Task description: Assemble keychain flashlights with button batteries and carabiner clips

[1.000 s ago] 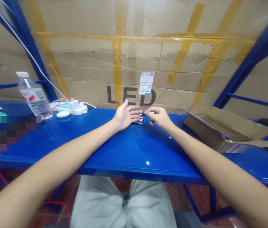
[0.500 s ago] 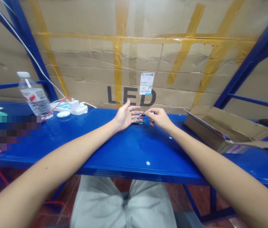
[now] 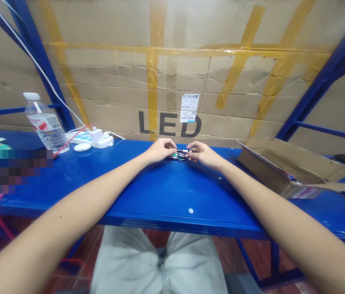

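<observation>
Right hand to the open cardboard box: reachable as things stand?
Likely yes: only blue tabletop shows between the right hand and the cardboard box, whose top stands open. The hand is at small shiny pieces; whether it grips one is too small to tell.

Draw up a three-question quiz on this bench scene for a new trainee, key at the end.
1. Which letters are printed on the large cardboard behind the blue table?
A) USB
B) LED
C) BOX

2. True or false: the plastic bottle stands on the side of the left hand, and the open carton on the side of the right hand.

3. What shows between the fingers of the two hands?

Key:
1. B
2. True
3. Small shiny pieces, dark and multicoloured; they are too small to identify.
</observation>
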The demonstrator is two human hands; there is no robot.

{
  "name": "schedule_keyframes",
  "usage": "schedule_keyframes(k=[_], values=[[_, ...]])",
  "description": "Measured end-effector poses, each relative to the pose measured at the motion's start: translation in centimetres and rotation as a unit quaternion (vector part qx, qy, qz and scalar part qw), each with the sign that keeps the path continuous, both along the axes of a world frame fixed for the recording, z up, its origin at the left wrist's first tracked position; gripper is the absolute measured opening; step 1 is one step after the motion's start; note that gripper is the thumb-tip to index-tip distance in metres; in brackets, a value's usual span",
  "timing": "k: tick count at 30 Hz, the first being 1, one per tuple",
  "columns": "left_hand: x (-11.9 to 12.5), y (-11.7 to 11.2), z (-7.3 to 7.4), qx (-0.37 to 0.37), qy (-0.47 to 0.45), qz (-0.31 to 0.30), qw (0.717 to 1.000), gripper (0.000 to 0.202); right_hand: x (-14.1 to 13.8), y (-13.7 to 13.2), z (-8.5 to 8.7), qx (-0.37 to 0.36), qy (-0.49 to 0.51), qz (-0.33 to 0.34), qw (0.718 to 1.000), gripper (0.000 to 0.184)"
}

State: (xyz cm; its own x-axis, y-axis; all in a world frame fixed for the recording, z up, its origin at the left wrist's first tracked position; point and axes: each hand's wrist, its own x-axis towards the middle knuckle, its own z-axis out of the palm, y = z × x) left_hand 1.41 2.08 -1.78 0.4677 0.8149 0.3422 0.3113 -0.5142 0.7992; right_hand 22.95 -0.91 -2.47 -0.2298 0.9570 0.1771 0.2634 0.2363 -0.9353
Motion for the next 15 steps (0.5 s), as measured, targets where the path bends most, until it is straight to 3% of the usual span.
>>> schedule_keyframes(k=[9,15], values=[[-0.9,1.7,0.1,0.036,-0.022,0.031,0.999,0.009,0.6,1.9,0.1,0.138,-0.076,-0.051,0.986,0.005],[-1.2,3.6,0.2,0.012,-0.074,0.065,0.995,0.008,0.2,4.5,0.2,0.134,-0.073,-0.042,0.987,0.013]])
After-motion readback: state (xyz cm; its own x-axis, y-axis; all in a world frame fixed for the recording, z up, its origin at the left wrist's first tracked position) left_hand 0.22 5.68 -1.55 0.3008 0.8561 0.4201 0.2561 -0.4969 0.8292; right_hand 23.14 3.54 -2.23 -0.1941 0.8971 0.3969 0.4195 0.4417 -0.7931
